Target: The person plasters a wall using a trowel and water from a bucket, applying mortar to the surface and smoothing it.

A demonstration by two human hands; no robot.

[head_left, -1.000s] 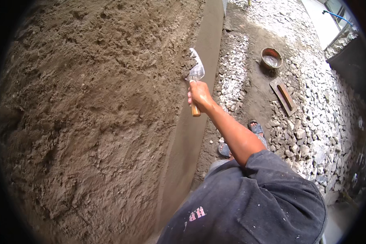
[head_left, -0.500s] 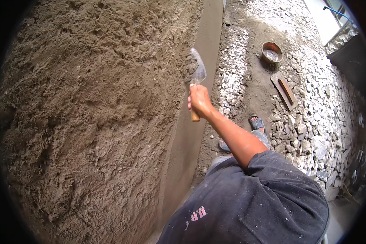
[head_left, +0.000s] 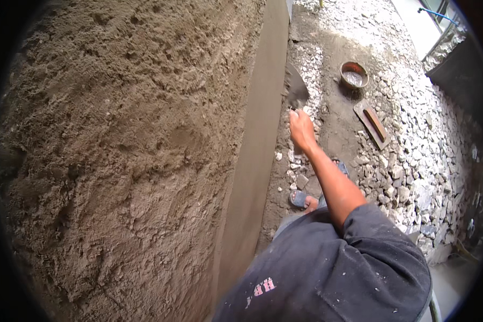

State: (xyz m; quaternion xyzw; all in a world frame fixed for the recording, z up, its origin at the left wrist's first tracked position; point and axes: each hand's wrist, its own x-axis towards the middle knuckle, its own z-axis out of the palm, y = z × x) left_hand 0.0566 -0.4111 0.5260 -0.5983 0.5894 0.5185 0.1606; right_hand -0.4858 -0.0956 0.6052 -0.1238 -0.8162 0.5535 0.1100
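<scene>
My right hand [head_left: 302,131] is closed around the handle of a masonry trowel [head_left: 298,88]. The blade points away from me and carries some grey mortar along its left edge. It is over the strip of white stones, just right of a smooth plastered band [head_left: 255,134] along the edge of the wall. Left of that band, the wall face [head_left: 118,139] is covered in rough, pitted brown mortar. Most of the trowel handle is hidden by my hand. My left hand is out of view.
A round bucket [head_left: 365,83] with grey-white contents stands on the ground at the far right. Nearer lies a rectangular plastering float [head_left: 374,124] with a wooden grip. Broken white stones [head_left: 418,145] spread to the right. My sandalled foot [head_left: 299,199] is near the wall's base.
My right hand and the trowel have swung right, from in front of the wall's rough face and smooth band to over the stones beside it. The blade carries less visible mortar.
</scene>
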